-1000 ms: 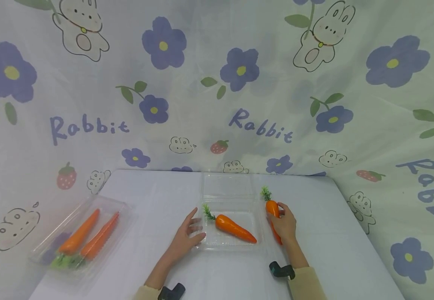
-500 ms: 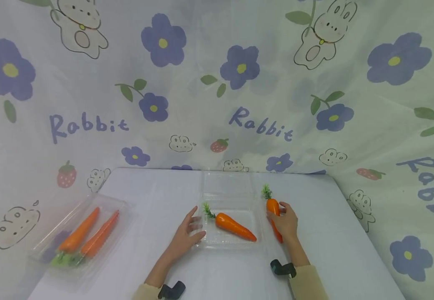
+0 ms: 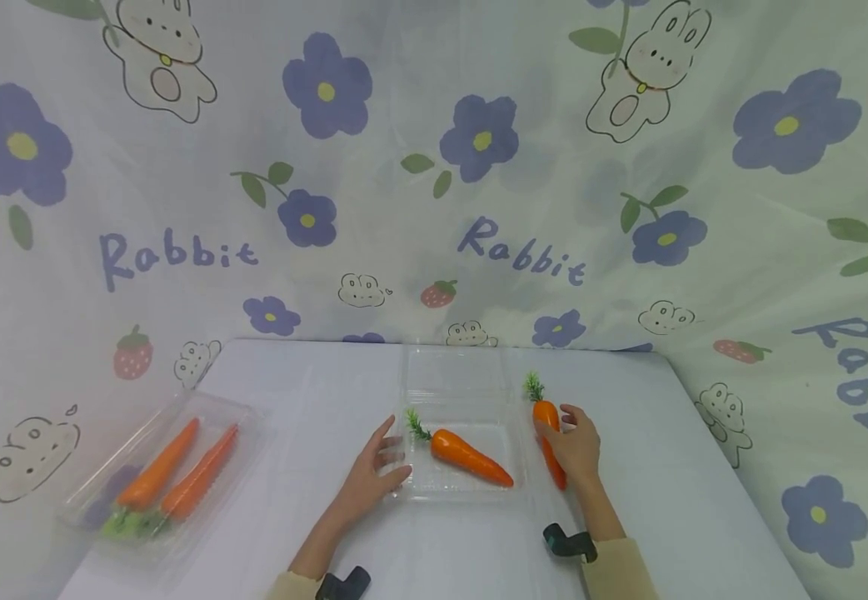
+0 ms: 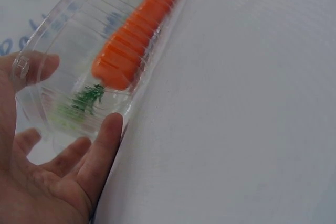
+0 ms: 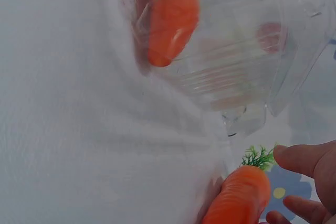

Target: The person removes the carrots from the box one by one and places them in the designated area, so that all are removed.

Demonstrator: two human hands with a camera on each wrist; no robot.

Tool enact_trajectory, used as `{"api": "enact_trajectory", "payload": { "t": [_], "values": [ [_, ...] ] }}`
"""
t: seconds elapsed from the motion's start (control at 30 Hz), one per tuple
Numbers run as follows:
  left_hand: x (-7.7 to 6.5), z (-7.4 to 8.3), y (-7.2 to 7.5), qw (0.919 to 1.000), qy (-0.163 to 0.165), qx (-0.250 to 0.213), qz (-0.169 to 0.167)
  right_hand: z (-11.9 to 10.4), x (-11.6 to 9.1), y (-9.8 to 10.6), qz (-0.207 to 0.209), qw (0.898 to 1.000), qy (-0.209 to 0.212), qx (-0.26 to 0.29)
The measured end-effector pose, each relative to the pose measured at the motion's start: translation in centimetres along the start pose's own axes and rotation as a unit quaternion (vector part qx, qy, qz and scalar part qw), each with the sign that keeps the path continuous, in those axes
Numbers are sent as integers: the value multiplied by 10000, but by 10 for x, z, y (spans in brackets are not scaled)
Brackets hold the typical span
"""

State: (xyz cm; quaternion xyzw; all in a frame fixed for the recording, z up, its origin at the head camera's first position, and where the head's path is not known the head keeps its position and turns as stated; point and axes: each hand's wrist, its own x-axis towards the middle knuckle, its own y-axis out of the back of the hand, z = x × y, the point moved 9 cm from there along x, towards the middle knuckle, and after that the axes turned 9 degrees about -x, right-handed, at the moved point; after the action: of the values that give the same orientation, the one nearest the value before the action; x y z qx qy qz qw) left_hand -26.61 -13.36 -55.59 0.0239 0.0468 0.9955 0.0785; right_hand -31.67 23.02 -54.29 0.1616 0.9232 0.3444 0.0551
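Note:
A clear plastic clamshell box (image 3: pixel 456 497) lies with its lid (image 3: pixel 455 371) folded back, and an orange carrot (image 3: pixel 470 457) with a green top rests slantwise inside it. My left hand (image 3: pixel 368 473) is at the box's left side, fingers spread, fingertips right at the clear wall (image 4: pixel 113 106) in the left wrist view. A second carrot (image 3: pixel 546 414) lies on the table to the right of the box, leafy end pointing away. Beside it is my right hand (image 3: pixel 580 443), thumb over the carrot in the head view; the right wrist view shows its fingers (image 5: pixel 304 158) spread apart from the carrot.
On the left, another clear plastic box (image 3: pixel 89 492) holds two carrots (image 3: pixel 155 473), set at an angle near the edge of the white table (image 3: pixel 674 483). A curtain (image 3: pixel 404 208) printed with flowers and rabbits hangs behind and at the sides.
My right hand has shifted slightly to the right, and its fingers have come away from the loose carrot, which stays on the table. The left hand keeps its place.

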Motion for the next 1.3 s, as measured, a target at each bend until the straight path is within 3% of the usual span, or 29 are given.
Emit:
{"api": "enact_trajectory", "payload": {
  "t": [0.43, 0.73, 0.93, 1.13, 1.3],
  "values": [
    [-1, 4, 0, 10000, -18, 28, -21, -44, -19, 8, 74, 9976, 659, 173],
    [-1, 3, 0, 9999, 60, 96, 51, -72, -31, -10, -142, 9950, 975, 178],
    [-2, 3, 1, 9999, 75, 96, 40, -90, -40, -14, 54, 9886, 1500, 76],
    [-3, 3, 0, 10000, 59, -33, -31, -105, -50, -32, -455, 9816, 1855, 36],
    [-6, 15, -5, 10000, 57, -63, -44, -111, -57, -50, -859, 9783, 1883, -71]
  ]
}}
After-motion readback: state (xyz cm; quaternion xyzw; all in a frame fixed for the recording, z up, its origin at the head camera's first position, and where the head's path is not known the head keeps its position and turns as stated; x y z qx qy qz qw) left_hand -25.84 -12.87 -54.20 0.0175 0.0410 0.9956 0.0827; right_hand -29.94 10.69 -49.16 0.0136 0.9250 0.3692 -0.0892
